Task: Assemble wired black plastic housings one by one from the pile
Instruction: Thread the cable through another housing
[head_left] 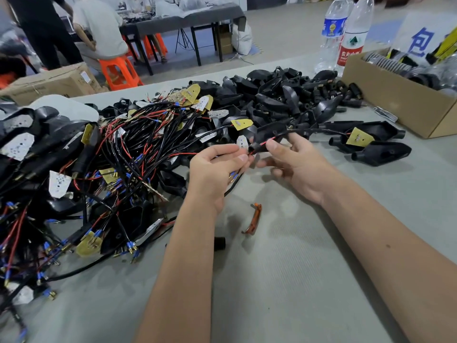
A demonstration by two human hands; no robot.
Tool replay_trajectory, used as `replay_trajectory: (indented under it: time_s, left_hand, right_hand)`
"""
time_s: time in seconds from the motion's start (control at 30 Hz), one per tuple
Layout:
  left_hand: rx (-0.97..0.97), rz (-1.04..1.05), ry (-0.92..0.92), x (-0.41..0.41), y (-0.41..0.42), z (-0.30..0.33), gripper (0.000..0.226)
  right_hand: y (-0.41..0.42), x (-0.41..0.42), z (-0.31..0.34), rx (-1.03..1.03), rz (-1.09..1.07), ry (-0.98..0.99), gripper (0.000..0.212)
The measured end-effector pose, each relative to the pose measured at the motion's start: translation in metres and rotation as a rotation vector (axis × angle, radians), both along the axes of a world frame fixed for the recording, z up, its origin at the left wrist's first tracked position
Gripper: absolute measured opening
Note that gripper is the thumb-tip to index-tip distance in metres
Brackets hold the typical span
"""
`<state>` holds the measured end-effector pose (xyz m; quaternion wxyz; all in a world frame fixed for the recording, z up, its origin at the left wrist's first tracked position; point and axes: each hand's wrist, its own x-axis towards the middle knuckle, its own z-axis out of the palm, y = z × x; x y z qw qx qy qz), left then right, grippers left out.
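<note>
**Wire meets housing at a crowded assembly desk**

A person's left hand (217, 167) pinches a red-and-black wire lead (249, 152) between thumb and curled fingers (241, 158), while the right hand (294, 164) grips the narrow neck of a black teardrop-shaped plastic housing (268, 137), thumb on top. The housing sits just beyond and between the two sets of fingers, its long axis slanting from the neck near the left fingertips up and away to the right; a black sheathed cable (319, 131) leaves it rightward. The right hand appears nearer to the body of the housing, the left to its open neck, so the next move likely turns on drawing the wire through along that axis. On the grey desk (284, 268) nearer than the fingers lie a small orange plastic strip (254, 219) and a short black tube piece (219, 243). Left of the fingers sprawls the tangled pile of wired housings with blue-tipped terminals (99, 169), whose loose leads could snag. Right of the fingers rest finished-looking black housings (380, 149). Beyond lie a heap of bare black shells (284, 95), a cardboard box (395, 95) and two clear plastic water bottles (346, 33).
</note>
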<state>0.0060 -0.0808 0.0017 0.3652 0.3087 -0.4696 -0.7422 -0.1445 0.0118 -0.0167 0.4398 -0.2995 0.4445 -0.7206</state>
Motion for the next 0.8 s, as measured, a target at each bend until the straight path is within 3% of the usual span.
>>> replay_trajectory:
  time_s: [0.17, 0.33, 0.5, 0.7, 0.8]
  left_hand:
    - [-0.103, -0.181, -0.177, 0.014, -0.008, 0.001, 0.02]
    - [-0.189, -0.346, -0.286, 0.033, -0.021, 0.007, 0.02]
    - [-0.265, -0.403, -0.33, 0.05, -0.036, 0.011, 0.022]
    - [-0.319, -0.426, -0.377, 0.062, -0.044, 0.012, 0.022]
    - [-0.313, -0.484, -0.392, 0.067, -0.045, 0.015, 0.02]
  right_hand:
    - [0.0, 0.002, -0.002, -0.051, 0.006, 0.045, 0.066]
    - [-0.001, 0.0, -0.005, -0.021, -0.028, 0.063, 0.05]
    - [-0.001, 0.003, -0.005, -0.032, 0.022, 0.111, 0.054]
    - [0.001, -0.003, -0.003, -0.032, 0.034, -0.174, 0.041]
    - [-0.001, 0.002, -0.004, -0.002, 0.029, -0.132, 0.03]
